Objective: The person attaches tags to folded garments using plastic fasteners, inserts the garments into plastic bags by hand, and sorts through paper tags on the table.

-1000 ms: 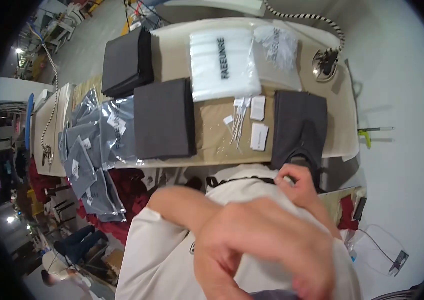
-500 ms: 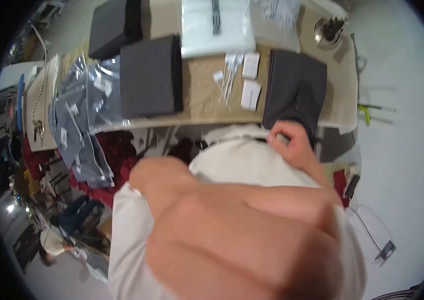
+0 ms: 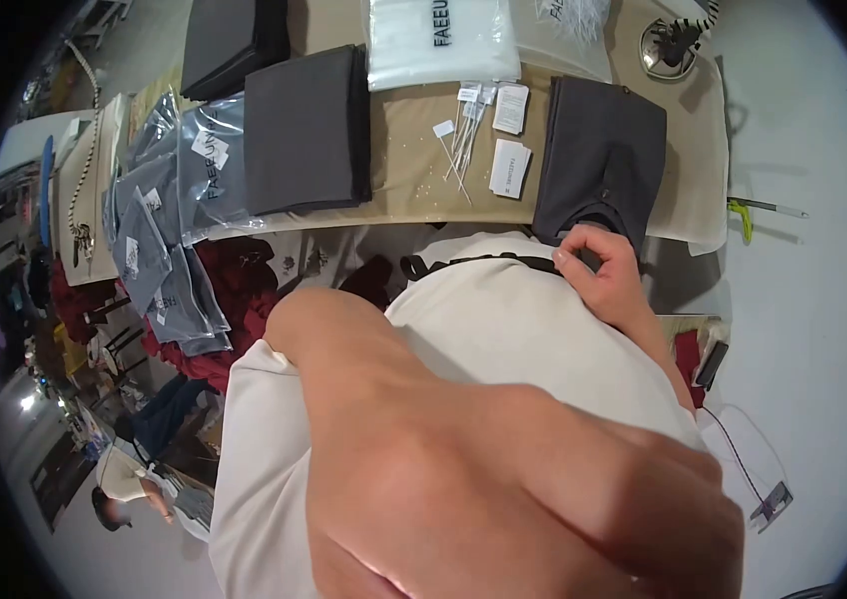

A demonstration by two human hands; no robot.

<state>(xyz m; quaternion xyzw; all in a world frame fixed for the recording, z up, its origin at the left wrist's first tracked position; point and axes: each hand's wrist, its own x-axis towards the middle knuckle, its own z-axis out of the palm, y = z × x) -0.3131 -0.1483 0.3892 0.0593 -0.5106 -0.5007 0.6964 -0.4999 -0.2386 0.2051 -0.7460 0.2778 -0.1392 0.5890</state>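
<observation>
My left hand [image 3: 533, 479] is raised very close to the camera, its back and knuckles filling the lower middle; its fingers are hidden or cut off, so what it holds cannot be told. At the table's front edge my right hand [image 3: 603, 275] has curled fingers, with the thumb near the index finger. It lies against the waist end of folded dark grey trousers [image 3: 608, 150]; whether it grips the cloth is unclear. Left of the trousers are printed white cards [image 3: 510, 168] and several hang tags with white strings [image 3: 461, 135].
A stack of folded dark grey garments [image 3: 305, 135] and bagged garments [image 3: 212, 170] occupy the table's left side. Clear printed bags [image 3: 443, 45] lie at the back, near a metal bowl [image 3: 668, 50]. Dark red cloth [image 3: 239, 290] is below the table. Another person [image 3: 129, 484] is at lower left.
The view has shifted slightly, so the table sits higher. My left hand has moved down and right, close to the camera. My right hand stays by the trousers.
</observation>
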